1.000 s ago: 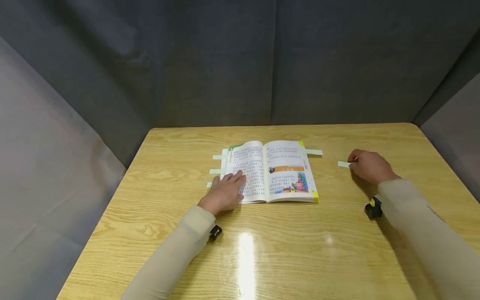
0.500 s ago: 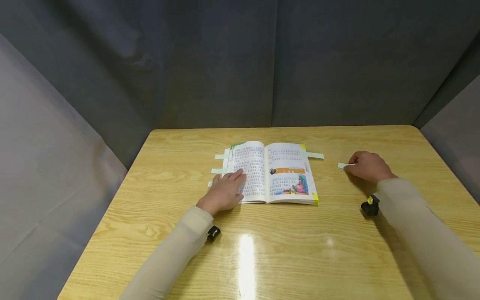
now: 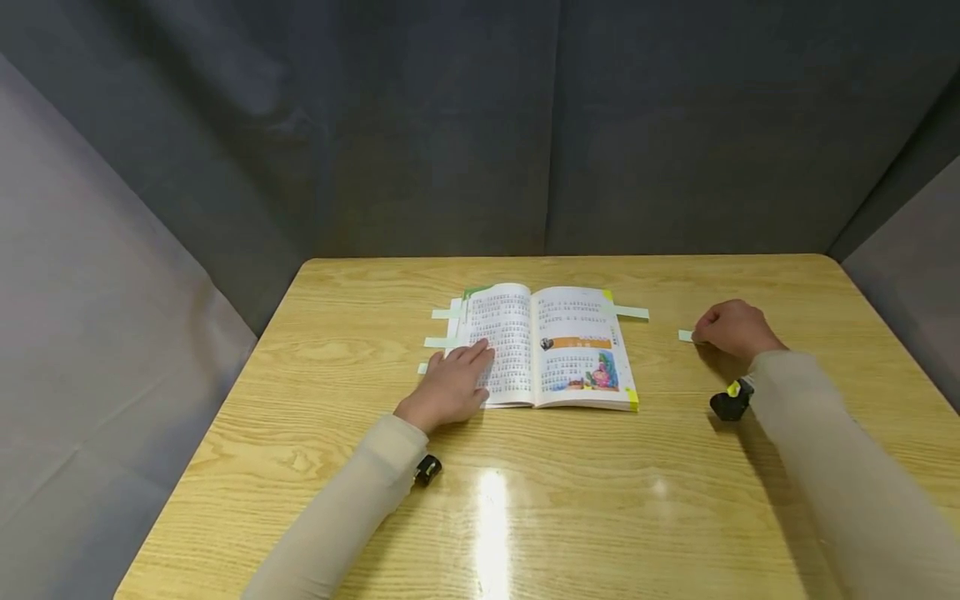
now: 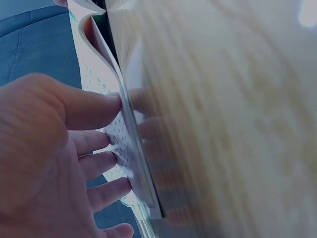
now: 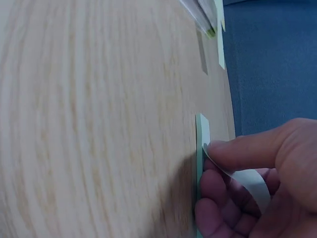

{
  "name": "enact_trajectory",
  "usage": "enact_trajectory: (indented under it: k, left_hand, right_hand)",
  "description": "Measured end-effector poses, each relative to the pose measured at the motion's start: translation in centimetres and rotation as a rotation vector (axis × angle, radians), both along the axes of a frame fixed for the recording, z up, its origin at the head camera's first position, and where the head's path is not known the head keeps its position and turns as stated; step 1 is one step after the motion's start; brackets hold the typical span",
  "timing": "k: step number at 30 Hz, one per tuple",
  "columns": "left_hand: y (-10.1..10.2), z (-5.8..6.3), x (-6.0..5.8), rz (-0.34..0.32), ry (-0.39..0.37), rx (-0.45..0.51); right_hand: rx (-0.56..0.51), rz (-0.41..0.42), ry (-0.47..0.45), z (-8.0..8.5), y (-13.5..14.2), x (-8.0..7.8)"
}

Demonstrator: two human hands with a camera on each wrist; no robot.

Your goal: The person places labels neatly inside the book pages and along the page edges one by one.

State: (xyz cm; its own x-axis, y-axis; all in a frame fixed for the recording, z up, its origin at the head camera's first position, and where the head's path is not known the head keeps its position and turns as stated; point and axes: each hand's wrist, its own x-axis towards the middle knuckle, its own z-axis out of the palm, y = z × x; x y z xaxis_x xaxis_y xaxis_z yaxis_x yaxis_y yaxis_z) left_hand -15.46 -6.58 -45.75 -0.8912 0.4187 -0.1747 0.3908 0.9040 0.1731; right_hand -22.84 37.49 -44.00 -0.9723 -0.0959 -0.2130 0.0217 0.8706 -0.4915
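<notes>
An open book [image 3: 573, 304] lies in the middle of the table in the head view. My left hand [image 3: 447, 385] rests on its left page with fingers spread. In the left wrist view, the thumb [image 4: 94, 110] lies near the lower edge of the pages. To the right of the book, my right hand [image 3: 737, 329] is at a narrow pad of pale green sticky notes [image 3: 686, 336]. The right wrist view shows thumb and fingers pinching the top sticky note [image 5: 255, 186], which curls up off the pad. Its far end still touches the pad; the hand hides part of it.
Pale green tabs stick out from the book's left side, and a longer tab [image 3: 632, 312] from its right side. The wooden table [image 3: 600, 500] ends at a dark curtain [image 3: 435, 167] behind. A small wrist camera [image 3: 730, 402] hangs under each sleeve.
My right hand has shifted slightly left over the sticky note pad, covering more of it, and its fingers have closed on the top note. The left hand stays on the page.
</notes>
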Motion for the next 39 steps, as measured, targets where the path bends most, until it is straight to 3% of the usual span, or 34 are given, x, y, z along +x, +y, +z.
enact_trajectory:
  k: [19,39]
  left_hand:
    - [-0.10,0.57,0.47,0.015,0.022,0.023]
    - [0.08,0.81,0.15,0.021,-0.022,0.026]
  right_hand:
    - [0.002,-0.006,0.012,0.16,0.13,-0.69]
    - [0.013,-0.005,-0.002,0.66,-0.32,-0.39]
